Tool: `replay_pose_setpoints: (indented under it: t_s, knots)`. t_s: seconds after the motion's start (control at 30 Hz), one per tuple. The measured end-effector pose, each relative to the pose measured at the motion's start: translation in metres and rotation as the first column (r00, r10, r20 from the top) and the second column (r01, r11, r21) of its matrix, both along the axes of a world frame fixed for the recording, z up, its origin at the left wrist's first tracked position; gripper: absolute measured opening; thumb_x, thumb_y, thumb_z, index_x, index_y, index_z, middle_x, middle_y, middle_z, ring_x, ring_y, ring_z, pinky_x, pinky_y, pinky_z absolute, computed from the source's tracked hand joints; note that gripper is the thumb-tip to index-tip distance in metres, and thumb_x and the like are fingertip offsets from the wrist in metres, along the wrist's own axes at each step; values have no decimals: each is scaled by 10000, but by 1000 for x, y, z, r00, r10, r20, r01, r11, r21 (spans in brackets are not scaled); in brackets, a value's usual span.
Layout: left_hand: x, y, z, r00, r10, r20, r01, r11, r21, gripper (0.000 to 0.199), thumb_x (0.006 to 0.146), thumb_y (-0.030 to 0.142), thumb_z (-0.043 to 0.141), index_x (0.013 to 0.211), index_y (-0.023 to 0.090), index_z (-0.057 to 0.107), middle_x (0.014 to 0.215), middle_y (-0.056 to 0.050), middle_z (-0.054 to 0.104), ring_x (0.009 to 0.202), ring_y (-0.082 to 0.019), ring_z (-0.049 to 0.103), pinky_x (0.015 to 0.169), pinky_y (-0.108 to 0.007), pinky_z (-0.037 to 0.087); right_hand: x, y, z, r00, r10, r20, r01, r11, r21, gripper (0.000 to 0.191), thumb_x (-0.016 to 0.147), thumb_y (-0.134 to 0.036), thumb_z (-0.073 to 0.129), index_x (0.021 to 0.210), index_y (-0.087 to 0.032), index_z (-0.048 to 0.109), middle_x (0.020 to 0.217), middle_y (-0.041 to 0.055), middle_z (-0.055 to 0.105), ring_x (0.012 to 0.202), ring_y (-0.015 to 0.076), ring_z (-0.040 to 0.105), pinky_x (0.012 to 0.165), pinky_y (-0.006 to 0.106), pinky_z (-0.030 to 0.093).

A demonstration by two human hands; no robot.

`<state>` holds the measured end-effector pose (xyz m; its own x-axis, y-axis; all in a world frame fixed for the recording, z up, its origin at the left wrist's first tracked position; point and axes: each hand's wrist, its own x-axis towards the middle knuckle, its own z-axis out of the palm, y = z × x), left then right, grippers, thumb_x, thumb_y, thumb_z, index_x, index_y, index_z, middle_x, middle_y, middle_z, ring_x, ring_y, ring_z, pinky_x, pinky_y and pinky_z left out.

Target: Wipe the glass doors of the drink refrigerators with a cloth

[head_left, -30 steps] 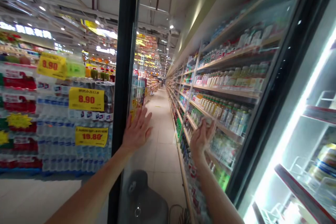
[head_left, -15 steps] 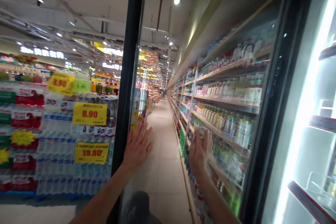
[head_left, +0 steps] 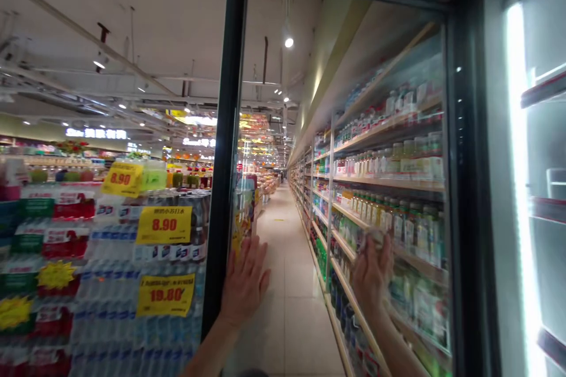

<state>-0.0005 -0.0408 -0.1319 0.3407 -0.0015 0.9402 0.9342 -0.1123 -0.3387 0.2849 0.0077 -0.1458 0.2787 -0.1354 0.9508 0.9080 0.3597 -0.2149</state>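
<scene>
One pale, crumpled wad [head_left: 375, 238], perhaps cloth, lay at the fingertips of your right hand [head_left: 370, 274], whose fingers bent around it, seemingly against the smooth pane of an upright glass door [head_left: 226, 147]. It sat nearer the door's right edge than the left; blur hid its long axis. Your left hand [head_left: 245, 283], well apart from the wad, rested flat by the dark, straight left edge, fingers extended. Through the clear pane showed rounded bottles [head_left: 409, 224] on pale-edged shelves [head_left: 389, 183]; beyond the right edge glowed a white light strip [head_left: 522, 188].
</scene>
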Motion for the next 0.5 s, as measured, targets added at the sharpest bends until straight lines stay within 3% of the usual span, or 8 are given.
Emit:
replay_pose_setpoints:
  t_s: [0.1, 0.17, 0.23, 0.3, 0.37, 0.43, 0.5]
  knots:
    - [-2, -1, 0, 1000, 20, -18, -20, 1000, 2, 618, 852, 239, 490, 1430, 153, 289, 1425, -127, 408, 1405, -219, 188, 1169, -425, 135, -48, -10, -18, 922, 82, 379, -54, 995, -85, 512, 842, -180, 457, 1337, -311, 468, 1465, 81, 366, 1365, 299, 322, 1048, 535, 361]
    - [-2, -1, 0, 999, 26, -27, -26, 1000, -1, 610, 851, 235, 493, 1422, 138, 304, 1421, -134, 415, 1408, -222, 179, 1168, -424, 135, -47, -10, -23, 875, 108, 471, -61, 991, -115, 485, 831, -176, 473, 1286, -336, 519, 1418, 58, 434, 1340, 278, 368, 1061, 517, 353]
    - [-1, -2, -1, 999, 29, -20, -29, 1000, -5, 605, 853, 233, 487, 1421, 137, 303, 1424, -133, 411, 1410, -220, 172, 1167, -426, 139, -16, -4, -19, 937, 91, 337, -59, 993, -104, 428, 843, -213, 461, 1250, -293, 564, 1418, 82, 434, 1335, 288, 373, 1072, 528, 332]
    - [0, -2, -1, 1000, 23, -1, -23, 1000, -1, 602, 861, 238, 474, 1428, 148, 289, 1429, -125, 405, 1410, -213, 171, 1165, -430, 145, 26, 5, -10, 998, 50, 33, -47, 997, -65, 424, 862, -269, 420, 1253, -203, 573, 1448, 140, 384, 1343, 319, 351, 1067, 553, 325]
    - [1, -2, -1, 1000, 9, 9, -9, 1000, -3, 614, 863, 238, 468, 1437, 156, 267, 1433, -121, 397, 1410, -209, 172, 1166, -434, 147, 54, 10, -2, 976, 13, -218, -18, 1000, -24, 470, 874, -302, 385, 1273, -120, 552, 1463, 198, 339, 1342, 350, 342, 1050, 577, 332]
    - [1, -2, -1, 1000, 1, -2, -1, 1000, -7, 644, 853, 228, 481, 1446, 151, 243, 1439, -127, 385, 1411, -212, 168, 1168, -433, 138, 53, 7, -2, 967, -1, -254, 0, 1000, -3, 481, 877, -295, 387, 1293, -100, 528, 1472, 217, 312, 1345, 364, 332, 1036, 591, 339]
    - [0, -2, 0, 1000, 4, -15, -4, 1000, -5, 673, 844, 218, 498, 1454, 147, 219, 1446, -129, 371, 1413, -213, 161, 1172, -431, 127, 28, -1, -11, 999, 20, -49, -22, 999, -31, 455, 869, -255, 423, 1301, -152, 522, 1484, 183, 305, 1356, 350, 319, 1036, 574, 351]
